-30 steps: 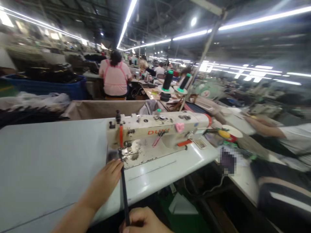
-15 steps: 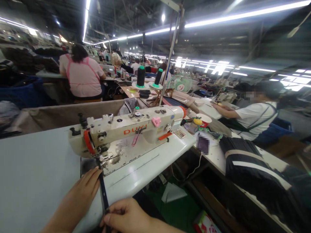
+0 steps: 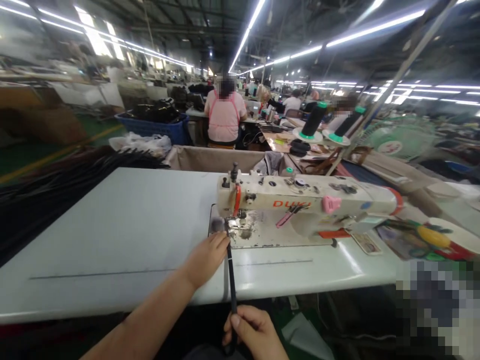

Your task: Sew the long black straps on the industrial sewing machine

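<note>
A narrow black strip [image 3: 231, 272] runs from under the needle area of the white sewing machine [image 3: 300, 200] toward me and over the table's front edge. My left hand [image 3: 206, 257] lies on the table just in front of the needle, its fingers together and pressed on the strip's left side. Below the table edge, my right hand [image 3: 249, 327] pinches the strip's near part between thumb and fingers. A pink clip and pink tweezers [image 3: 285, 218] are on the machine's body.
Black thread cones [image 3: 314, 120] stand behind the machine. A fabric-lined bin [image 3: 210, 159] adjoins the table's [image 3: 112, 225] back edge. Dark strips [image 3: 75, 185] are piled at the left. A person in pink [image 3: 225, 117] sits ahead. Scissors and a yellow item [image 3: 433, 236] lie at the right.
The view has swung left, so the machine and both hands appear farther right. Both hands still hold the strip. The dark pile and blue basket at the left have come into view.
</note>
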The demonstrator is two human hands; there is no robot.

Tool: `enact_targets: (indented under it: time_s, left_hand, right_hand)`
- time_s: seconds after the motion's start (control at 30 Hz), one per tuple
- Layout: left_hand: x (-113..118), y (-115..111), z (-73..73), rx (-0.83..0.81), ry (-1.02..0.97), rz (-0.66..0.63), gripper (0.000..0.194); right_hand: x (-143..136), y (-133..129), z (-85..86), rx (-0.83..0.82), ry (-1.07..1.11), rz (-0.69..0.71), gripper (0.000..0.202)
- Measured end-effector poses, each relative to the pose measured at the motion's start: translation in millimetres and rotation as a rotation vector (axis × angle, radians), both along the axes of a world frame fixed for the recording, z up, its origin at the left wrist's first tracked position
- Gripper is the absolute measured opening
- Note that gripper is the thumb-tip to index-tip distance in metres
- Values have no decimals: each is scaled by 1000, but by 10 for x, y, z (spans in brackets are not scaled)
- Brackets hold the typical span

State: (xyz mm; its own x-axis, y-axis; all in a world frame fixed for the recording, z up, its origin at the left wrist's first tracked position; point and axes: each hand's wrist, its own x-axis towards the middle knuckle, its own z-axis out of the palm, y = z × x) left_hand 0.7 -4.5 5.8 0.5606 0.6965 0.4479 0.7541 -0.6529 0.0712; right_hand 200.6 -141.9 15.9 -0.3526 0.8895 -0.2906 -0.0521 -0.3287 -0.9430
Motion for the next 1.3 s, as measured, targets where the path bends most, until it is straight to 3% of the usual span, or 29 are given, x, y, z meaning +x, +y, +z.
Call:
enact_targets:
  time_s: [0.47, 0.9, 1.07, 1.3]
  left_hand:
    - [-17, 3, -58, -25, 65, -47, 21]
    - [55, 25, -20, -13, 31, 62, 31]
    - [29, 16, -22, -29, 24, 8, 26]
    - [18, -13, 44, 10, 31, -12, 19]
  right_hand:
    - [-2, 21, -71, 64, -27, 37, 54]
    - [-7, -9, -121, 78, 4, 34, 52]
    - [13, 1, -165, 69, 14, 45, 48]
    - [63, 61, -168, 157, 15, 180, 46]
